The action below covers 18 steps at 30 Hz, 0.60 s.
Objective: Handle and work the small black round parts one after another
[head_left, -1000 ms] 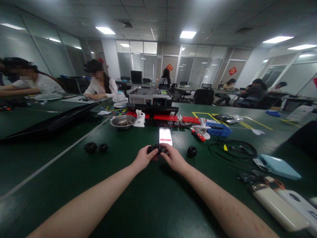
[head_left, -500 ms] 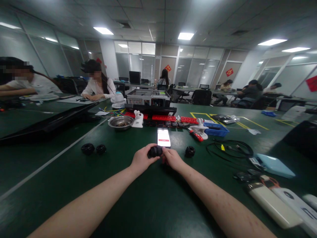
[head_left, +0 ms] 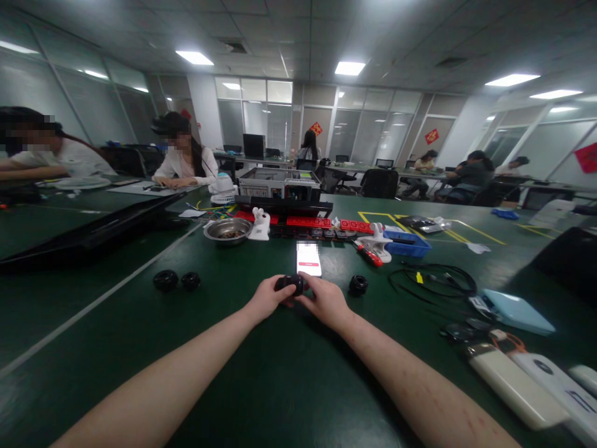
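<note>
Between my hands, just above the green table, is a black ribbed round fitting (head_left: 290, 284), perhaps plastic. My left hand (head_left: 267, 298) is closed around its left side, thumb across the front. Fingers and thumb of my right hand (head_left: 326, 302) grip its right end. Part of the fitting is covered by my fingers. A similar black fitting (head_left: 358, 285) rests to the right of my hands. Further left lie a larger black piece (head_left: 165, 280) and a smaller black piece (head_left: 191, 281), side by side. Directly behind my hands, a phone (head_left: 308, 258) shows a lit screen.
A metal bowl (head_left: 228, 231) with small parts, a white clamp stand (head_left: 260, 225), red-handled pliers (head_left: 370, 254) and a blue tray (head_left: 408, 244) stand beyond. Black cable (head_left: 433, 280), a light-blue case (head_left: 517, 311) and a cream power bank (head_left: 517, 386) lie right. Co-workers sit further off.
My right hand has shifted its grip, its fingers now reaching higher over the fitting's right end. The left thumb has moved onto the front, and the fitting appears turned.
</note>
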{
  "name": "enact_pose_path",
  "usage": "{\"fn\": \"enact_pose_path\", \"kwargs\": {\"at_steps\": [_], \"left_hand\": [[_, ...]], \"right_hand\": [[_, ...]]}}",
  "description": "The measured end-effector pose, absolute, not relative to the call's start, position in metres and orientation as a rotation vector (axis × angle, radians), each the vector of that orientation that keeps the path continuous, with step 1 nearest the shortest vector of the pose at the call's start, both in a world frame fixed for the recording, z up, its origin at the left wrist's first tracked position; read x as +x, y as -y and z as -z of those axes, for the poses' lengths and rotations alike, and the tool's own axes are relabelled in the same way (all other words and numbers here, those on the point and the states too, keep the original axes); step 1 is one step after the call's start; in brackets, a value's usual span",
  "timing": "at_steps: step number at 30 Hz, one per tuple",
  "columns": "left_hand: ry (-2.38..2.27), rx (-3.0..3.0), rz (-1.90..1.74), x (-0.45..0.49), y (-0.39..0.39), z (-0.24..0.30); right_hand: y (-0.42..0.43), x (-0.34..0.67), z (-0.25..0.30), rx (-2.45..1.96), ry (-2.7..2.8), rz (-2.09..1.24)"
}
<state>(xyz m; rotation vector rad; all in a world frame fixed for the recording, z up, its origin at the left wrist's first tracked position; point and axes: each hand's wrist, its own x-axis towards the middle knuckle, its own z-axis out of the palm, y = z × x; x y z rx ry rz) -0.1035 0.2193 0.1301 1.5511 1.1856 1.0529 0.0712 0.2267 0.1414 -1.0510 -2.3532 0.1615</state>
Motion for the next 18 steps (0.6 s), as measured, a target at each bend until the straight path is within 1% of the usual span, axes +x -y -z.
{"fn": "enact_pose_path", "kwargs": {"at_steps": [4, 10, 13, 18], "left_hand": [[-1.341, 1.732, -1.081, -0.101, -0.212, -0.137], [-1.428, 1.907, -1.124, -0.098, -0.207, -0.141], [-1.452, 1.938, -1.111, -0.099, -0.207, -0.139], [-1.354, 1.835, -1.110, -0.099, -0.210, -0.135]], "right_hand": [[-0.226, 0.072, -0.143, -1.062, 2.293, -0.282], [-0.232, 0.071, -0.140, -1.268, 2.167, -0.475], [-0.235, 0.069, -0.137, -1.269, 2.180, -0.492], [-0.233, 0.067, -0.135, -1.175, 2.136, -0.471]]}}
